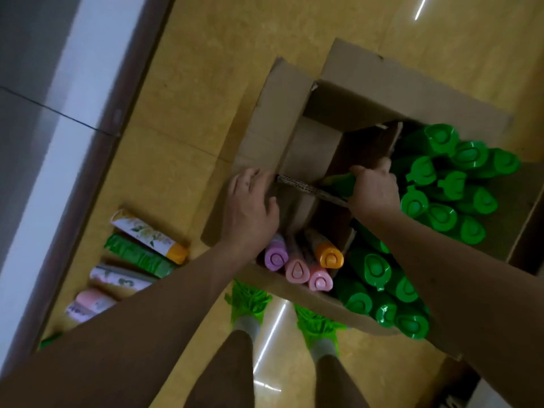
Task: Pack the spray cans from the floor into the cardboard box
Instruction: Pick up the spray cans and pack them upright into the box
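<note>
Head view, looking down: cardboard box point(294, 128) open on yellow floor point(191, 83), split by a cardboard divider point(306, 188). Left hand point(250, 207) rests with fingers spread on the box's left wall and flap. Right hand point(374, 189) grips a green spray can point(338, 181) over the divider. Green-capped cans point(447, 184) fill the right side; pink and orange-capped cans point(303, 266) stand in the near compartment. More spray cans point(141, 248) lie on the floor left of the box.
</note>
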Available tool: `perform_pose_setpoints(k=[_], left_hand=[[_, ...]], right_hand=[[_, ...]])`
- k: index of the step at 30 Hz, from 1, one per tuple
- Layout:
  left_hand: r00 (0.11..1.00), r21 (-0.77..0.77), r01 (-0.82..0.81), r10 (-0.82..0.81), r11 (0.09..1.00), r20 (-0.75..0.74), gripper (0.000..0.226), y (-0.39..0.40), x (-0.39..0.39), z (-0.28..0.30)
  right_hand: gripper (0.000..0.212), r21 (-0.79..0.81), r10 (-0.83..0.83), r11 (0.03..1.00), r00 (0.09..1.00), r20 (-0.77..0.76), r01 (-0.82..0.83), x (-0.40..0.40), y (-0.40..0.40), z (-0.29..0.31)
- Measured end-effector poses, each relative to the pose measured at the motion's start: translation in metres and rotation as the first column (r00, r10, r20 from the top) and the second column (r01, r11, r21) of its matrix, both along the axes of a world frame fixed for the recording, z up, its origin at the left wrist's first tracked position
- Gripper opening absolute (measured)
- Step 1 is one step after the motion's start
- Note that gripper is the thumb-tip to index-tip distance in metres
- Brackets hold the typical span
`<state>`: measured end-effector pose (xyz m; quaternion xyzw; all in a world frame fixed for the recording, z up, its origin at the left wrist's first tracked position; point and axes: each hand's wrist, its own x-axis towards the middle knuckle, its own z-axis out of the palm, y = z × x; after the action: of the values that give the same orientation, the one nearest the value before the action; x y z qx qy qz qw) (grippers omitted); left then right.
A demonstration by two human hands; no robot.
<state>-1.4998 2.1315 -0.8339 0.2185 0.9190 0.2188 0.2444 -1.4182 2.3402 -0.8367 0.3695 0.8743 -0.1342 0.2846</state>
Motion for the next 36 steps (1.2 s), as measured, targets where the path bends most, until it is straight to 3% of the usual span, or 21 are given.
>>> perform_pose_setpoints(k=[3, 6, 11, 18, 24, 28, 30, 36], left_hand=[[0.996, -0.003, -0.087, 0.087, 0.996, -0.026, 0.048, -0.007, 0.011, -0.003], [0.979, 0.013, -0.197, 0.197, 0.98, -0.046, 0.049, -0.016, 0.022, -0.003], [0.927, 0.024, -0.369, 0.37, 0.929, -0.062, 0.051, -0.057, 0.048, 0.003], [0.737, 0.021, -0.67, 0.669, 0.742, -0.097, 0.051, -0.158, 0.097, -0.007], [0.477, -0.041, -0.879, 0.874, 0.475, -0.094, 0.051, -0.248, 0.145, -0.043], [0.464, -0.072, -0.885, 0.882, 0.46, -0.079, 0.057, -0.293, 0.159, -0.076], [0.401, -0.088, -0.914, 0.915, 0.396, -0.044, 0.059, -0.313, 0.154, -0.096], [0.065, -0.156, -0.984, 0.986, 0.089, 0.153, 0.064, -0.358, 0.116, -0.162]], right_hand=[[0.064, 0.053, 0.094, 0.994, 0.994, 0.052, -0.096, 0.009, -0.003, 0.0], [0.075, 0.138, 0.288, 0.952, 0.951, -0.108, -0.273, 0.007, -0.026, 0.007], [0.067, -0.075, 0.426, 0.873, 0.827, -0.367, -0.483, -0.004, -0.106, 0.021], [0.063, -0.174, 0.551, 0.7, 0.679, -0.485, -0.692, -0.004, -0.221, 0.009], [0.066, -0.243, 0.659, 0.585, 0.628, -0.413, -0.774, 0.027, -0.298, -0.038], [0.067, -0.269, 0.713, 0.547, 0.61, -0.345, -0.792, 0.028, -0.344, -0.072], [0.069, -0.291, 0.735, 0.537, 0.608, -0.3, -0.792, 0.018, -0.365, -0.092], [0.064, -0.372, 0.617, 0.69, 0.773, -0.147, -0.621, -0.018, -0.421, -0.164]])
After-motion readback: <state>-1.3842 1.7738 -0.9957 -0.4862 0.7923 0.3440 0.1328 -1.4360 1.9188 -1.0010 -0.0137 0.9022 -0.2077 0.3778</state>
